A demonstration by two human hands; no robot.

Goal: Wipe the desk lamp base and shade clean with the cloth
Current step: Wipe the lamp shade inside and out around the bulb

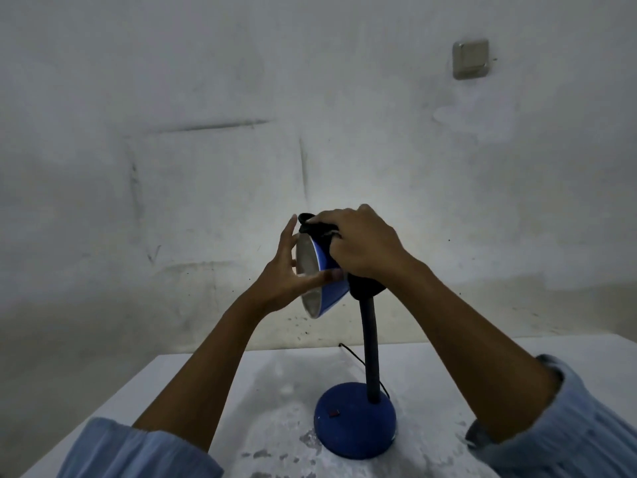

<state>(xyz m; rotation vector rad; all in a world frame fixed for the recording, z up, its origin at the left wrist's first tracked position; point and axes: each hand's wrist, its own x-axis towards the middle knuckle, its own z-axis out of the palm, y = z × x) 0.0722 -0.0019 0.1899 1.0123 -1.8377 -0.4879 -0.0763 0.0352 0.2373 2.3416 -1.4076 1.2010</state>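
A blue desk lamp stands on a white table point(193, 391). Its round blue base point(355, 420) carries a small red switch, and a black flexible neck point(370, 346) rises from it. The blue shade point(329, 293) is tilted, its silver inside facing left. My left hand point(287, 270) holds the shade's rim, thumb across the lower edge and fingers behind the opening. My right hand point(362, 246) presses a dark cloth point(319, 229) onto the top of the shade; most of the cloth is hidden under the palm.
A black cord point(351, 355) runs from the lamp toward the table's back edge. The tabletop near the base is scuffed and stained. A marked white wall stands close behind, with a grey switch plate point(470, 58) at the upper right.
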